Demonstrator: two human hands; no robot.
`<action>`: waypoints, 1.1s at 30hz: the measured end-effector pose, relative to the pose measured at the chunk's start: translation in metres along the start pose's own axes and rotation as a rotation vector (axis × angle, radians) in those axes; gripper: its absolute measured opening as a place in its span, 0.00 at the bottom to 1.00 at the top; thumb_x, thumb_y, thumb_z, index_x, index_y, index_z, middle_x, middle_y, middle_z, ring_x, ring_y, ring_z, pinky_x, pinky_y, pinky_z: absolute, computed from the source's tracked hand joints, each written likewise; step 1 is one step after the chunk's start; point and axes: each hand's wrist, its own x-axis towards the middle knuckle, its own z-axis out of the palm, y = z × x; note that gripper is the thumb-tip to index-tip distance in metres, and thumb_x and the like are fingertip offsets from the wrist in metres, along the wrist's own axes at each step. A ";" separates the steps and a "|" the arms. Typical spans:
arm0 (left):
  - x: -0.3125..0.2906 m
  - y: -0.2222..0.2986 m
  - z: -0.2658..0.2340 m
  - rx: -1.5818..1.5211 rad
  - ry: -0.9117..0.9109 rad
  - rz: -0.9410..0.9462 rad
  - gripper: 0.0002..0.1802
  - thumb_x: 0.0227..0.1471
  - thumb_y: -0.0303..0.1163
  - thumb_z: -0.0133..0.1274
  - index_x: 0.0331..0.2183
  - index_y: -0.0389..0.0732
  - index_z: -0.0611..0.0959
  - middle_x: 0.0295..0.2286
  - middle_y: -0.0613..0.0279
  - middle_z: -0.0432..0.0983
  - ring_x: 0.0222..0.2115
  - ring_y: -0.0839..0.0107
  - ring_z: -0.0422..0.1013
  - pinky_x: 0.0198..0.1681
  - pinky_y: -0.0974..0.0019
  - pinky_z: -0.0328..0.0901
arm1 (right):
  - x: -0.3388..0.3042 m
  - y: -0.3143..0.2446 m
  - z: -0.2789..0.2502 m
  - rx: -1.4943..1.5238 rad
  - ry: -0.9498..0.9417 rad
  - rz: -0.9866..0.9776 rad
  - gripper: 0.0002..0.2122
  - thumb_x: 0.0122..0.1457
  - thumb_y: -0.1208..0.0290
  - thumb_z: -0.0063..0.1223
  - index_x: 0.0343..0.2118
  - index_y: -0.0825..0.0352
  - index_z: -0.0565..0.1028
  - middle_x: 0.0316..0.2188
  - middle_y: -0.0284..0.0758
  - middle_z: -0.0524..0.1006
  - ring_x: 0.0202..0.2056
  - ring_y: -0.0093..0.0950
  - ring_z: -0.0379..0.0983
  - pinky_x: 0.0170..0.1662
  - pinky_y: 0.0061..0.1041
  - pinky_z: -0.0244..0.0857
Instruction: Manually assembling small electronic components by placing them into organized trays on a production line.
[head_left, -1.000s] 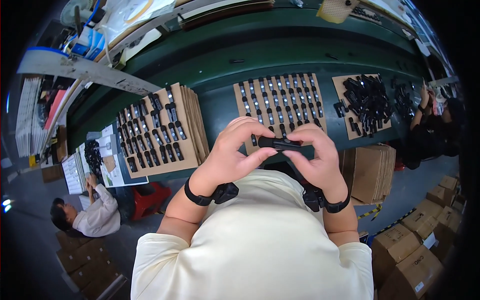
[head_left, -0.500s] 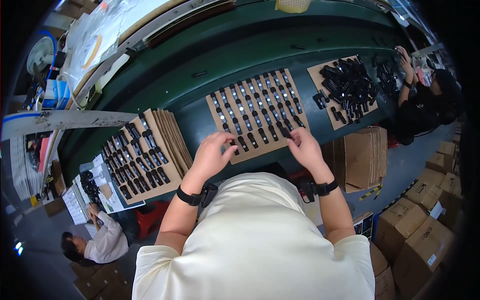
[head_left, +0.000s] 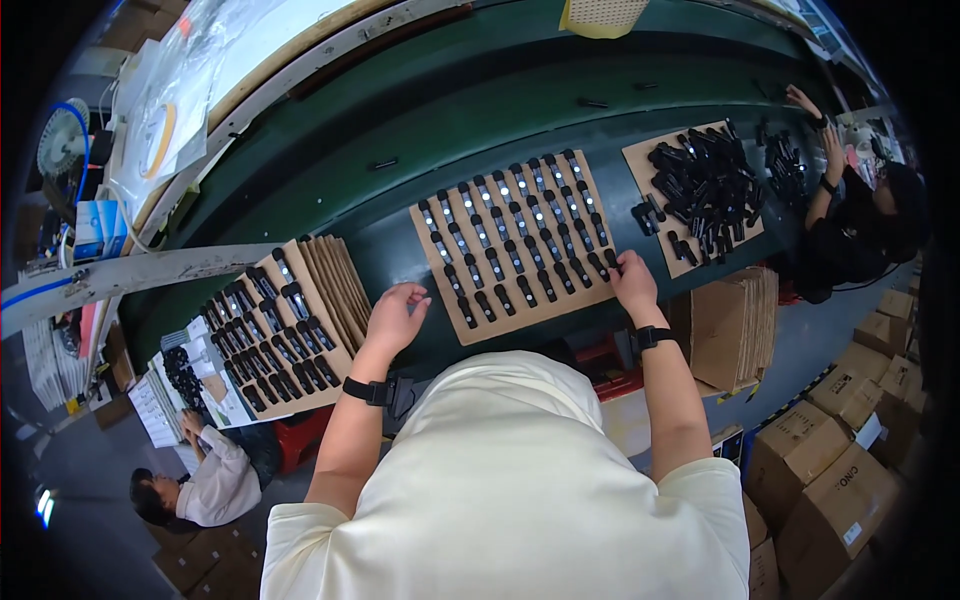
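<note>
In the head view, my right hand (head_left: 636, 284) was at the lower right corner of the middle cardboard sheet (head_left: 530, 315), thumb and finger narrowed on a black stick-shaped device (head_left: 611, 258) that ended the bottom row. My left hand (head_left: 398, 316) was near the sheet's left edge, fingers loosely apart, nothing visible between them. Four rows filled that sheet at the frame's centre; I judged it laid out, or very nearly. The cardboard stack (head_left: 335, 285) at left bore more rows, less evenly spaced. Right of centre, a heap (head_left: 705, 180) remained unarranged.
</note>
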 end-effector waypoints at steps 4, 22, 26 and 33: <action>0.005 -0.005 0.002 -0.013 0.001 -0.027 0.10 0.49 0.28 0.57 0.35 0.34 0.80 0.32 0.52 0.77 0.34 0.61 0.75 0.40 0.63 0.69 | -0.004 -0.011 0.005 0.028 -0.049 0.028 0.12 0.53 0.69 0.57 0.38 0.64 0.69 0.37 0.42 0.74 0.39 0.45 0.73 0.40 0.39 0.68; 0.091 -0.040 0.001 -0.293 0.277 -0.046 0.09 0.50 0.25 0.55 0.36 0.34 0.80 0.26 0.57 0.78 0.28 0.71 0.74 0.34 0.69 0.68 | 0.003 -0.002 -0.014 0.156 0.017 -0.034 0.12 0.51 0.76 0.54 0.39 0.66 0.70 0.34 0.41 0.73 0.34 0.39 0.73 0.38 0.34 0.68; 0.142 -0.084 -0.006 -0.402 0.448 -0.020 0.11 0.50 0.24 0.54 0.38 0.35 0.79 0.26 0.60 0.77 0.27 0.76 0.72 0.33 0.72 0.67 | 0.038 -0.012 -0.044 0.168 0.043 -0.067 0.14 0.50 0.75 0.54 0.41 0.66 0.70 0.38 0.43 0.73 0.39 0.43 0.72 0.42 0.37 0.68; 0.205 -0.104 -0.026 -0.099 0.541 -0.274 0.19 0.51 0.32 0.54 0.46 0.40 0.74 0.31 0.50 0.79 0.33 0.57 0.76 0.40 0.59 0.69 | 0.176 -0.034 -0.093 0.074 0.176 -0.197 0.16 0.51 0.72 0.54 0.44 0.66 0.69 0.42 0.45 0.73 0.44 0.47 0.69 0.47 0.40 0.66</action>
